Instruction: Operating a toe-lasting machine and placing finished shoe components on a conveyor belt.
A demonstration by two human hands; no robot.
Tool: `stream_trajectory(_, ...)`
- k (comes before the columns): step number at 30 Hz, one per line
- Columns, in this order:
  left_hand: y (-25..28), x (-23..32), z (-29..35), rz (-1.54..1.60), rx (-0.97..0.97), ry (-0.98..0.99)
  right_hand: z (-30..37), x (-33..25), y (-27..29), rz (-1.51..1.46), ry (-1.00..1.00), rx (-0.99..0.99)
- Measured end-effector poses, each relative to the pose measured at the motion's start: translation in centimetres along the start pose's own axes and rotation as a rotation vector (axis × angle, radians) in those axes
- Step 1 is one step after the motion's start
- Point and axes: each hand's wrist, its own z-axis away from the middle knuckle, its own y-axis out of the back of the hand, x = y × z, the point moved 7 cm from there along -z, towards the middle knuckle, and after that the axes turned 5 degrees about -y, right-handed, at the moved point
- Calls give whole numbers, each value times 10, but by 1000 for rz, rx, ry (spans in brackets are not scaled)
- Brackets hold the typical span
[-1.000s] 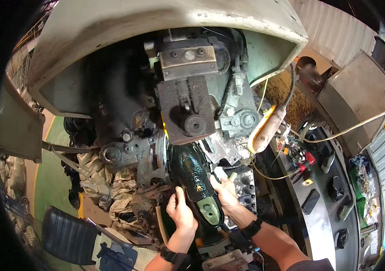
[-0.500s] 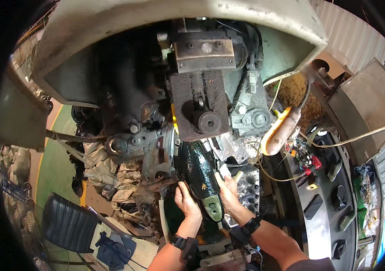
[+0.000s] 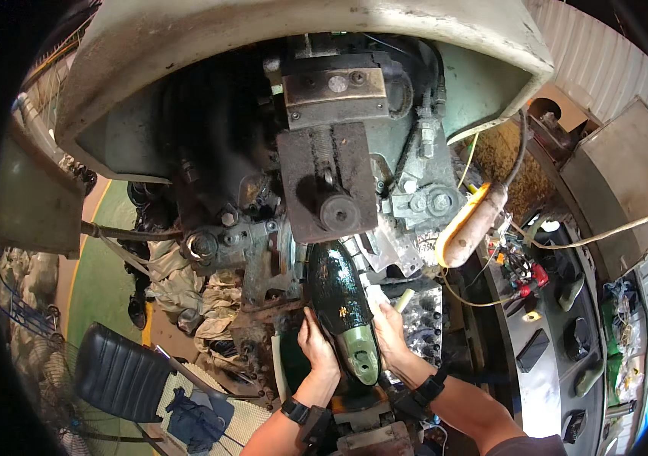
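A glossy black shoe upper (image 3: 333,283) sits over a green shoe last (image 3: 360,355), its toe pointing away under a dark metal block (image 3: 326,178) of the machine. The bare green heel end of the last, with a small hole in it, faces me. My left hand (image 3: 316,343) grips the left side of the upper, fingers along its edge. On the opposite side my right hand (image 3: 389,331) holds it, with something small and whitish by the thumb. The undersides of the fingers are hidden.
A lit orange-edged lamp (image 3: 474,224) hangs at the right on a cable. A long bench (image 3: 529,372) bears a black phone-like slab (image 3: 532,350) and several shoe lasts. On the left stand a black chair (image 3: 123,372) and crumpled beige cloth or bags (image 3: 180,281). A machine hood (image 3: 301,23) arches overhead.
The upper on its last has moved slightly toward me, showing more clearly below the metal block. Both hands keep their hold on it. The view has shifted a little.
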Motion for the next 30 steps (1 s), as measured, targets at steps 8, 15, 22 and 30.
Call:
stream_trajectory(8,35,21,-16,-494,-167,-36,10,-25,23,524,-136,-6)
stream_trajectory(15,309,74,-17,-824,211,-134,53,-55,265,549,-182,408)
stream_trajectory(22,407,-35,60,-955,30,355,119,89,380,321,-479,753)
stream_trajectory(30,350,23,62,-1189,224,118,116,41,352,362,-329,851)
